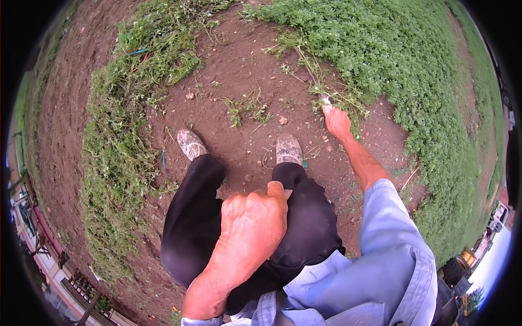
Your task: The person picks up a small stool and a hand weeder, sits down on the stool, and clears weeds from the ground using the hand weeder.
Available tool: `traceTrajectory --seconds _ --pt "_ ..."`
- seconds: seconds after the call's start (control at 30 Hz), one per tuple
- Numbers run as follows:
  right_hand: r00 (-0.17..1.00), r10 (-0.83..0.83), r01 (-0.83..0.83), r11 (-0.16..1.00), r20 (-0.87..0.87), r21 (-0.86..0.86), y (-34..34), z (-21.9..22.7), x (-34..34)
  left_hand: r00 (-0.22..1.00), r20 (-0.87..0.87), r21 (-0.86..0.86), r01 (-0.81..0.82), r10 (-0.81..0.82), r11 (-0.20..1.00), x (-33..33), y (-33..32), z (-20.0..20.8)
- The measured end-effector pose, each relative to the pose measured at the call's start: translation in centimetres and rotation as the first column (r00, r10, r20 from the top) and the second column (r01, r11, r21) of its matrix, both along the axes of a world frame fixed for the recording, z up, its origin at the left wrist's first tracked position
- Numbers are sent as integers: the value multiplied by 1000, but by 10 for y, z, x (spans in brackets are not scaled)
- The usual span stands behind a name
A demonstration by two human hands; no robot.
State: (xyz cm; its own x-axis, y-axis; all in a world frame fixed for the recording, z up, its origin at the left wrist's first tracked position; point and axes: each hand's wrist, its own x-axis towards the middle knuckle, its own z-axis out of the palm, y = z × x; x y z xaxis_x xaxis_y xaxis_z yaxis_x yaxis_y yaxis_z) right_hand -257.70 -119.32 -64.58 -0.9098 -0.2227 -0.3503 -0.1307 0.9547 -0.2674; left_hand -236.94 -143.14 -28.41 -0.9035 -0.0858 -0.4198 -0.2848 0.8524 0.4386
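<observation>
Worn on the head, as the left one of a side-by-side fisheye pair. Looks steeply down past the near sleeve (386, 217), over the bent knees (310, 212), to the soil (228, 65) ahead. Sits close above the left hand (253, 224), large in the lower middle, and farther from the right hand (337, 123), smaller at upper right. Shows the shoes (191, 143) from above, near the middle. Takes in vines (117, 146) down the left and green plants (391, 54) along the right. Spreads wide enough to catch a far vehicle (498, 217) and sky (492, 271) at lower right, tilted toward the curved rim.
</observation>
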Motion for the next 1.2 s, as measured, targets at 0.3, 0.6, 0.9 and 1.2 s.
traceTrajectory --seconds 0.3,0.6,0.9,1.2 --pt "991 -112 99 983 74 158 29 13 -39 998 66 11 -5 4 1000 -8 -2 -2" --pt "956 -291 280 946 46 163 223 28 140 997 38 -36 70 -69 997 3 11 4" --pt "939 -329 344 892 101 -292 131 41 142 999 31 -32 24 -23 999 -1 16 8" --pt "954 -296 298 954 -55 35 165 113 160 996 -52 -94 63 -68 994 11 10 3"
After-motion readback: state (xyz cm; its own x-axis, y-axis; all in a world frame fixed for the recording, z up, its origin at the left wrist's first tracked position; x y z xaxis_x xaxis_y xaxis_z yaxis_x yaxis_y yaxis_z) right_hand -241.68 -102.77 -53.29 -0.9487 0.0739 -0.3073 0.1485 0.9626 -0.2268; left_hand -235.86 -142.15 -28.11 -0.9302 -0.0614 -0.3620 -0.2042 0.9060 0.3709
